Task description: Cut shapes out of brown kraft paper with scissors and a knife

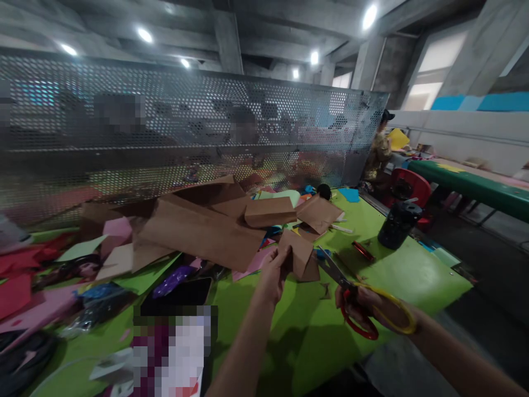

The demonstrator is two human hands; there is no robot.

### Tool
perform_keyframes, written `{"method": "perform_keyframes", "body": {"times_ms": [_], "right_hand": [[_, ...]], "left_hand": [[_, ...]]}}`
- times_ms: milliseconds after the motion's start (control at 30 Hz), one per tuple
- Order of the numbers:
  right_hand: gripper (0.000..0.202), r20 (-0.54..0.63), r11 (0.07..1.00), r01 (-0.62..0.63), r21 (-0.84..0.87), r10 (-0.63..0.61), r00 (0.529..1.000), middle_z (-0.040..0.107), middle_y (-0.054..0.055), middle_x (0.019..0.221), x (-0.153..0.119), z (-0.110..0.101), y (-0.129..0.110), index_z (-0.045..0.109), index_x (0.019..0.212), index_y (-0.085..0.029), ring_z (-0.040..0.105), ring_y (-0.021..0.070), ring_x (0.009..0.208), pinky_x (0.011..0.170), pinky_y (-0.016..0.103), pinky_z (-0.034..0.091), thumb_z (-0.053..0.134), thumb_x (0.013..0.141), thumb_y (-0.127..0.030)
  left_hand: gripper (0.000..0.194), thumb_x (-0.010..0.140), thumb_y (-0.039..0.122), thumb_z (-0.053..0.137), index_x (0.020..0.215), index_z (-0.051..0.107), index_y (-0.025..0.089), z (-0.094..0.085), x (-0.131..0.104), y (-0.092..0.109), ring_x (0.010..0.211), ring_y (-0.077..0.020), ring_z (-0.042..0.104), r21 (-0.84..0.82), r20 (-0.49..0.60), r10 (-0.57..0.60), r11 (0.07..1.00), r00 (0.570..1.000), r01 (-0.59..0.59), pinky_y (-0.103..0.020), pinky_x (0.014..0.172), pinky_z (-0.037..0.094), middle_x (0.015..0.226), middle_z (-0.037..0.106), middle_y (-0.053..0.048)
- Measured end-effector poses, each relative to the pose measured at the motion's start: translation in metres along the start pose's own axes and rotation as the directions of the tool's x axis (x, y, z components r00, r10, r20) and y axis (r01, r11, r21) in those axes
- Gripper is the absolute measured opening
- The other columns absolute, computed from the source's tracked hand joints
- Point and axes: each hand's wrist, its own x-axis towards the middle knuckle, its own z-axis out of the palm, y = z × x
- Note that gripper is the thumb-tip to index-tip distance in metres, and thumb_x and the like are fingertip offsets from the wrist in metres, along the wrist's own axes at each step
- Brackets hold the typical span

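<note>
My left hand point(276, 270) pinches a small folded piece of brown kraft paper point(298, 251) by its left side, just above the green table point(306, 325). In my right hand point(359, 304) is a pair of scissors point(345, 284) with one red and one yellow handle loop. Its blades point up and left toward the paper's right edge and appear apart from it. A larger folded brown paper point(206, 229) lies beyond my left hand, with another brown paper piece point(270, 211) against it.
Right of the scissors lie a red object point(363, 251) and a black container point(399, 225). A dark flat device point(177, 298) and a purple packet point(176, 280) lie left. A perforated metal screen point(198, 121) borders the far side. A person point(378, 149) is at another table.
</note>
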Motion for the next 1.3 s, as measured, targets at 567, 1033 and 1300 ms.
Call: {"method": "perform_keyframes", "body": {"times_ms": [567,1033,1300], "right_hand": [[0.064,-0.177,0.999,-0.001,0.048,0.01,0.984,0.043,-0.006,0.061,0.003,0.012,-0.006,0.061,0.107,-0.014,0.032,0.0047,0.04,0.036,0.017,0.028,0.053,0.087,-0.074],[0.057,-0.223,0.995,0.049,-0.082,-0.066,0.973,0.042,-0.007,0.058,0.003,0.01,0.003,0.063,0.094,-0.013,0.024,0.0026,0.039,0.034,0.015,0.022,0.056,0.088,-0.069],[0.06,-0.217,0.998,0.032,-0.05,-0.042,0.975,0.042,-0.008,0.051,0.005,0.01,0.003,0.064,0.094,-0.014,0.026,0.0033,0.034,0.035,0.016,0.034,0.054,0.087,-0.073]], "left_hand": [[0.053,0.051,0.042,0.096,0.093,0.076,0.016,0.005,-0.005,-0.005,0.085,-0.019,0.07,0.117,0.209,0.034,0.991,0.977,-0.059,-0.026,0.079,0.054,0.092,0.078,-0.006],[0.047,0.052,0.041,0.096,0.087,0.076,0.016,0.001,-0.003,-0.008,0.076,-0.0159,0.068,0.092,0.236,0.031,0.994,0.971,-0.054,-0.026,0.077,0.053,0.087,0.077,-0.006],[0.046,0.053,0.042,0.095,0.086,0.076,0.016,0.002,-0.006,-0.006,0.076,-0.0157,0.067,0.123,0.255,0.035,0.99,0.966,-0.068,-0.024,0.075,0.051,0.084,0.076,-0.004]]}}
